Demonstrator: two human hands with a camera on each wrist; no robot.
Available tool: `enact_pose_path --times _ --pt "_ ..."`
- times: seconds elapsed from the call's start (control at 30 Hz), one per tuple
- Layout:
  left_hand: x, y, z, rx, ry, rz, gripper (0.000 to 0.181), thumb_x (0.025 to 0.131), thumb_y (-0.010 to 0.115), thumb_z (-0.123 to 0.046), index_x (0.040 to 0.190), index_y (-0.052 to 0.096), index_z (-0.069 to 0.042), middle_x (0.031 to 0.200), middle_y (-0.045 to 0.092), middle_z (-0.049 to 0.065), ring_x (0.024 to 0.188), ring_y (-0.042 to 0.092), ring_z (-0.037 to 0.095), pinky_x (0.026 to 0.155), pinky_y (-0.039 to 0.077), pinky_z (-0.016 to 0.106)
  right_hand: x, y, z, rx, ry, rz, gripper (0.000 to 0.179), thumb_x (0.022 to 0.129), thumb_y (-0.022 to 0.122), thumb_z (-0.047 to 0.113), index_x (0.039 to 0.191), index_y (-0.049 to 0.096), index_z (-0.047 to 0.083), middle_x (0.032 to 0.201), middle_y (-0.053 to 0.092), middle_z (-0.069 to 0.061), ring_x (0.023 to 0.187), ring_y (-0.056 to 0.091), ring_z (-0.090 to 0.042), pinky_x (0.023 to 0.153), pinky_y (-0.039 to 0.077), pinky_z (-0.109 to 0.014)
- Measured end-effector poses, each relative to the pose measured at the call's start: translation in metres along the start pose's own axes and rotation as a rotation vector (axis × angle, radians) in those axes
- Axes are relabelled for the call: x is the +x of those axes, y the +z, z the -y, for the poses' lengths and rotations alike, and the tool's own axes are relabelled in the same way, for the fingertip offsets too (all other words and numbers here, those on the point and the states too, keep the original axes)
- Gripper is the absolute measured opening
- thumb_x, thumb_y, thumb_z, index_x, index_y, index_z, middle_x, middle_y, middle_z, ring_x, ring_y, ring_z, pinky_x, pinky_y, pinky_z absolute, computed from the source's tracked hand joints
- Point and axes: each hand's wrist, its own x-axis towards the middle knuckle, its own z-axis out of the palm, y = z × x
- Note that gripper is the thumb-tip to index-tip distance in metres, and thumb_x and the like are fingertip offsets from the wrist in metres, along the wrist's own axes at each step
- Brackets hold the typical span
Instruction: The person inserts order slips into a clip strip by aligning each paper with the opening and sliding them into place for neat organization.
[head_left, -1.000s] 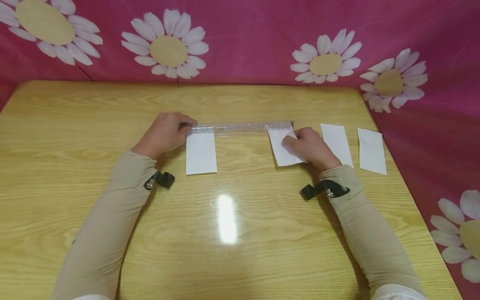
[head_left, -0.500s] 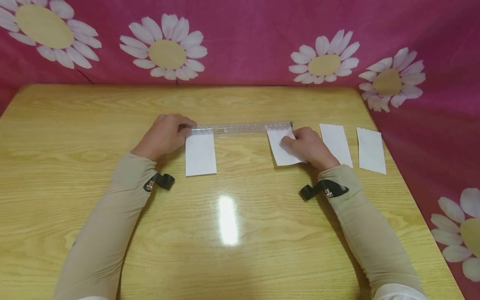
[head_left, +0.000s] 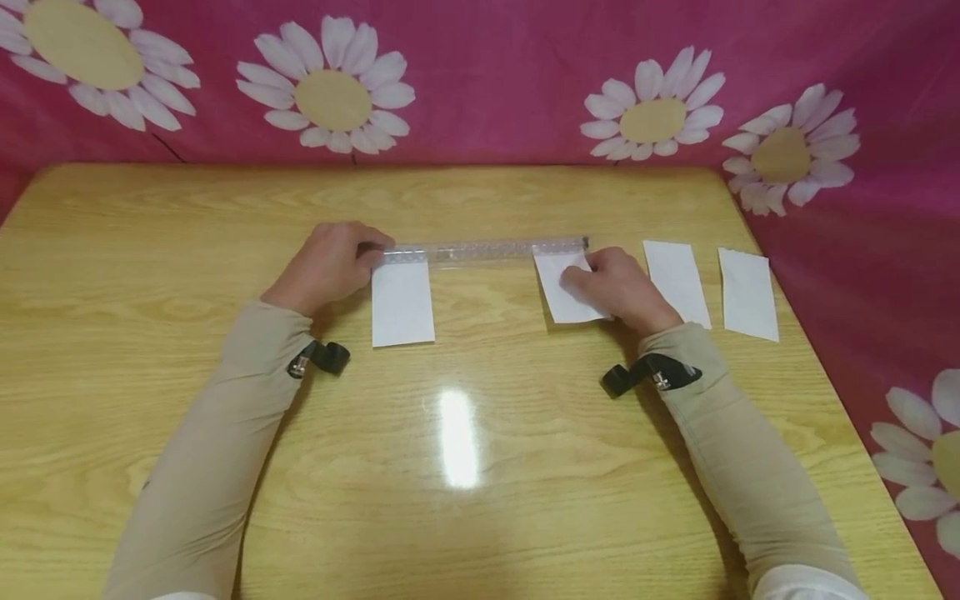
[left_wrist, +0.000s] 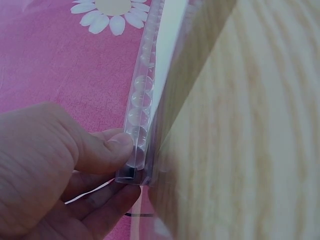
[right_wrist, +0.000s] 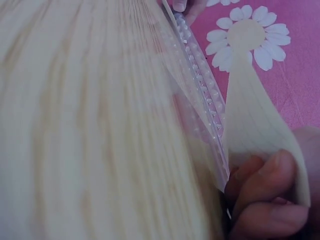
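Observation:
My left hand (head_left: 322, 265) pinches the left end of a clear plastic ticket rail (head_left: 480, 252), between thumb and fingers. In the left wrist view, a row of clear balls (left_wrist: 141, 99) shows inside the rail. One white paper slip (head_left: 402, 304) hangs toward me from the rail's left part, its top edge behind the clear plastic. At the rail's right end, my right hand (head_left: 618, 292) pinches a second slip (head_left: 553, 287), thumb on top. This slip's far edge meets the rail; the right wrist view shows the paper (right_wrist: 250, 110) bent up, with fingers curled beneath it.
Two more white slips lie on the wooden table (head_left: 300, 467), one (head_left: 678, 279) just right of my right hand and another (head_left: 748, 293) near the right edge. A pink cloth (head_left: 495, 83) with daisies borders the table at the back and right.

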Motion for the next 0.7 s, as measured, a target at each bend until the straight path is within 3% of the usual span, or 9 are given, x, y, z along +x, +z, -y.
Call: enact_pose_path --times 0.7 --pt "0.0014 -0.0004 -0.0005 0.028 0.042 -0.023 0.035 0.101 0.052 -0.004 0.131 0.07 -0.003 0.132 0.07 0.02 0.102 0.058 0.03 0.091 0.049 0.043 0.0007 0.0001 0.0068 -0.057 0.006 0.011 0.031 0.094 0.057 0.034 0.074 0.057 0.01 0.07 0.049 -0.002 0.068 0.049 -0.021 0.058 0.04 -0.031"
